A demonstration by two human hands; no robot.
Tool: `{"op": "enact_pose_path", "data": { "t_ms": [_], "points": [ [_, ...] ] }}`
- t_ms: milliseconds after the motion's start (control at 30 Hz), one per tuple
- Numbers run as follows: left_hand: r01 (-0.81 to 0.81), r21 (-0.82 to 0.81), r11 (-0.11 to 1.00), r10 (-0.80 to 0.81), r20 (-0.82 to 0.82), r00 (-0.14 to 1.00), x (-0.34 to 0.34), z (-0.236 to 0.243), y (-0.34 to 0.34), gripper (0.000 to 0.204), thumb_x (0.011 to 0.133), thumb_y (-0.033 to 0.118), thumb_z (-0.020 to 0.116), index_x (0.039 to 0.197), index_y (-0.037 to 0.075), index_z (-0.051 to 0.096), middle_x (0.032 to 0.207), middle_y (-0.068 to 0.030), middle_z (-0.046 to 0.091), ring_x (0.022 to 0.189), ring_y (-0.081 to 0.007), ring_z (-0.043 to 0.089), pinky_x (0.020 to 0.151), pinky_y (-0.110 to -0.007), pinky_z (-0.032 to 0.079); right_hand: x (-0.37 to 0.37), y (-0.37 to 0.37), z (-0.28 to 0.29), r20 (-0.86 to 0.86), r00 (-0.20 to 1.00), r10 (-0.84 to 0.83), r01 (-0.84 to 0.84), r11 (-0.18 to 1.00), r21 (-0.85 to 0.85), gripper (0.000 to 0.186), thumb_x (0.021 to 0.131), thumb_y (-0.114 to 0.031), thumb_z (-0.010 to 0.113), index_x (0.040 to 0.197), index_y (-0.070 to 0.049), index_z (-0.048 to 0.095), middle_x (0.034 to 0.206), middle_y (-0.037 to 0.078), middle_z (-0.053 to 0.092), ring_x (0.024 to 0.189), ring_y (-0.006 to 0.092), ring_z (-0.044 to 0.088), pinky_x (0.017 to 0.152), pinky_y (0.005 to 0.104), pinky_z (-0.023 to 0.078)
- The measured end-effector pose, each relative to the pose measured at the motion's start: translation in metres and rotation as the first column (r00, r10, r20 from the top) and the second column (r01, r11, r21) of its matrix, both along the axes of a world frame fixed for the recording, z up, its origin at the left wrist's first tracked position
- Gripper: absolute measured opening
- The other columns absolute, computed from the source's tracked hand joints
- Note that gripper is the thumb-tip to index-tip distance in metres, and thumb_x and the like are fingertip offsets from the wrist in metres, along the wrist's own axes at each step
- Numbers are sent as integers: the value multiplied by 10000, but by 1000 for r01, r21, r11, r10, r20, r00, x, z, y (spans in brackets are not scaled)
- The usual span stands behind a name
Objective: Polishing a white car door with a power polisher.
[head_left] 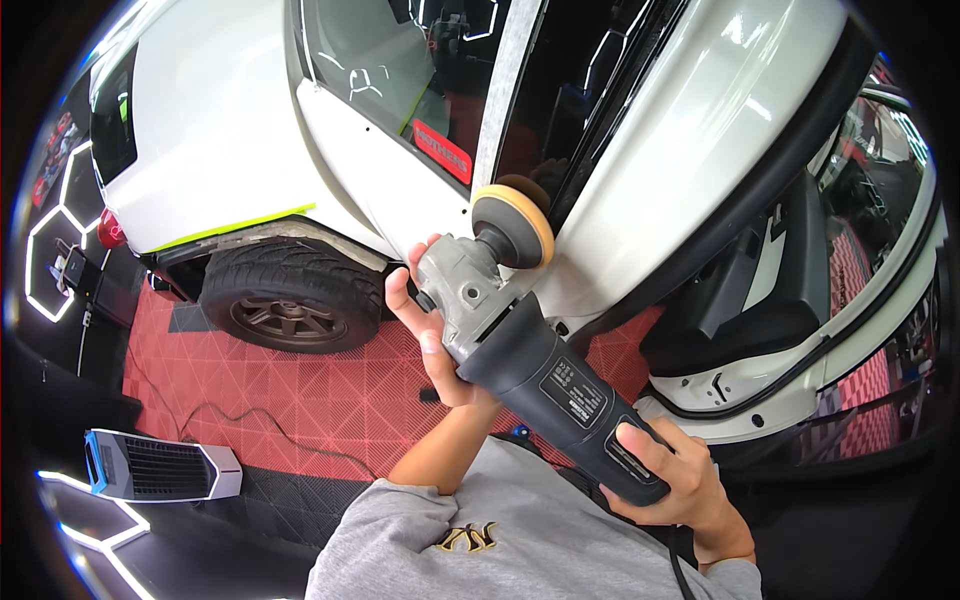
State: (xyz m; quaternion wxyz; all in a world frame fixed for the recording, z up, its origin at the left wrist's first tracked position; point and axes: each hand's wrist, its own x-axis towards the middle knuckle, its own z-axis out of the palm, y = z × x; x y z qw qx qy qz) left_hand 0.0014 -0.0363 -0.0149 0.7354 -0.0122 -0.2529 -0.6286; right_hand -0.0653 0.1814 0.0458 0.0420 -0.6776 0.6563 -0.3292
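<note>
A polisher [550,385] with a black body and a grey metal head is held up between my two hands in front of a white car [230,110]. My left hand [440,365] supports the metal head from below and the left side, its fingers curled around it. Around the rear of the black body, my right hand [685,480] is closed, thumb on top. At the tool's front, the round yellow foam pad [545,225] on its dark backing faces the car's dark pillar strip by the window. Whether the pad touches the bodywork I cannot tell.
To the right, a car door [740,300] with black inner trim stands open. A treaded rear tyre [290,295] is at the left. On the red tiled floor [260,385] lies a dark cord [275,425]. A grey-and-black box-shaped appliance [165,468] stands at the lower left.
</note>
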Motion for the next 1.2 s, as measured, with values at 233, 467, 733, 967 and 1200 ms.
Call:
{"op": "enact_pose_path", "data": {
  "t_ms": [233, 467, 733, 967, 1200],
  "points": [
    [105, -12, 994, -105, 2, 994, 13, 8, -5, 620, 841, 320, 470, 1394, 146, 248, 1445, -197, 275, 1345, -364, 305, 1068, -513, 349, 2, -8, 7, 65, 998, 10, -7, 999, -48, 766, 608, -114, 797, 1324, -67, 528, 762, 85, 592, 546, 183, 590, 490, 294, 514],
    [248, -137, 959, -258, -61, 964, 15, 21, -20, 603, 868, 272, 467, 1409, 158, 227, 1457, -178, 271, 1336, -357, 324, 1015, -556, 415, 10, -16, 2, 113, 993, 28, -11, 989, -150, 752, 630, -104, 794, 1319, 1, 510, 748, 87, 575, 535, 164, 575, 469, 279, 488],
    [242, -17, 970, -242, -30, 970, 15, 0, -23, 612, 856, 308, 445, 1408, 132, 248, 1467, -168, 259, 1313, -356, 360, 1040, -521, 385, 10, -7, 11, 102, 994, 51, -49, 999, -20, 902, 604, -117, 808, 1396, -9, 392, 816, 162, 629, 619, 235, 599, 565, 322, 490],
    [125, -414, 902, -154, -36, 987, -2, 92, -46, 571, 980, 316, 359, 1467, 36, 259, 1525, -274, 180, 1341, -419, 356, 976, -544, 476, 10, -22, 42, 40, 998, -49, 61, 919, -390, 824, 605, -107, 821, 1355, -84, 480, 800, 183, 645, 579, 221, 640, 488, 295, 506],
    [-609, -761, 224, 821, -189, 538, -8, 123, -55, 510, 951, 57, 451, 1425, -23, 282, 1472, -329, 258, 1134, -445, 553, 832, -528, 567, 14, -19, 43, 61, 998, -11, 40, 860, -508, 904, 592, -65, 822, 1393, -10, 407, 806, 174, 680, 702, 230, 681, 569, 295, 516]
  ]
}}
